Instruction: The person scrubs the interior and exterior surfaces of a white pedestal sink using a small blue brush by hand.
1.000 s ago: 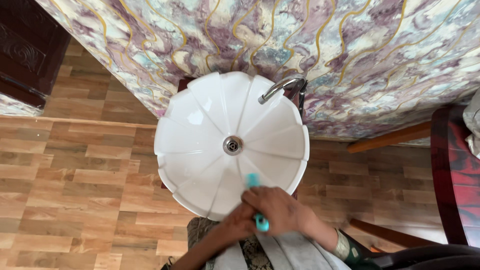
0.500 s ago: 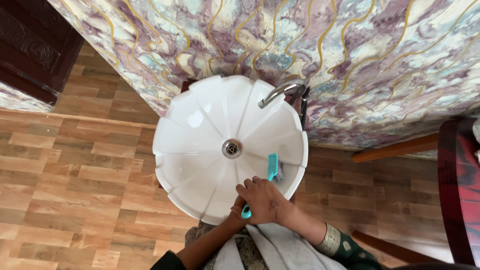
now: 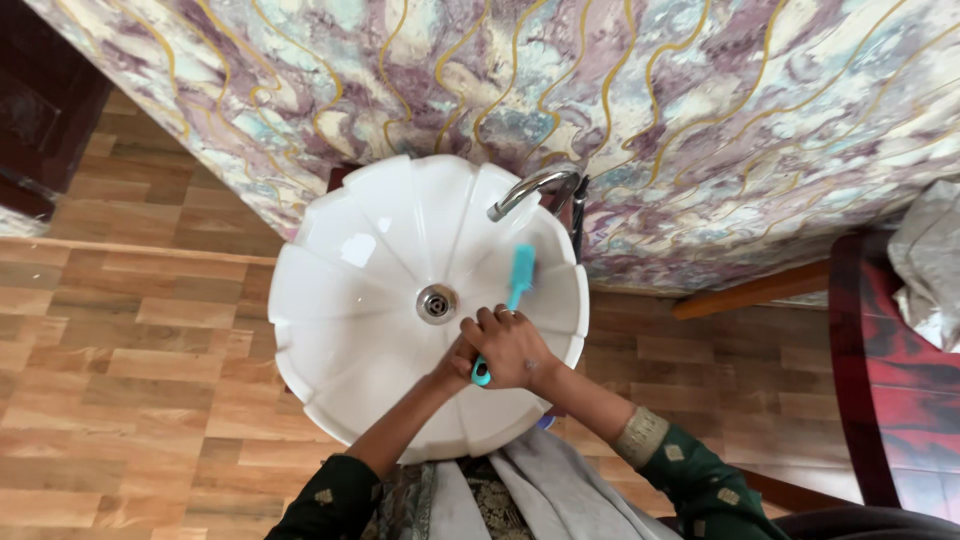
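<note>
Far left, a dark wooden door [image 3: 40, 100] edges the frame, with wood-pattern floor [image 3: 130, 380] running below it. Next over, white petal-shaped basin [image 3: 340, 250] sits against the marbled purple-and-teal wall [image 3: 700, 120], metal drain [image 3: 437, 303] at its centre. Left hand [image 3: 457, 357] comes up from the bottom on a bare forearm, tucked against and partly under the right hand; its grip is hidden, cannot tell if the fingers are closed on anything. Right hand [image 3: 510, 350] sits over the basin's near-right inside wall, fingers clamped around the lower handle of the teal brush [image 3: 518, 275]. Brush points up and away from the person, head on the basin wall just below the chrome tap [image 3: 530, 190], handle end poking out under the fist. Change: a second ago both hands were at the near rim with the brush held low; half a second ago the brush head was lower on the right-hand wall; now hands are further into the bowl and the head is up near the tap. Reads as scrubbing strokes working round the right side of the bowl toward the back, judged only. Green sleeve with gold cuff [image 3: 640, 435] trails to the right. Far right, a red-and-dark chair [image 3: 890, 400] with crumpled grey cloth [image 3: 930, 260] on it, well apart from the basin.
</note>
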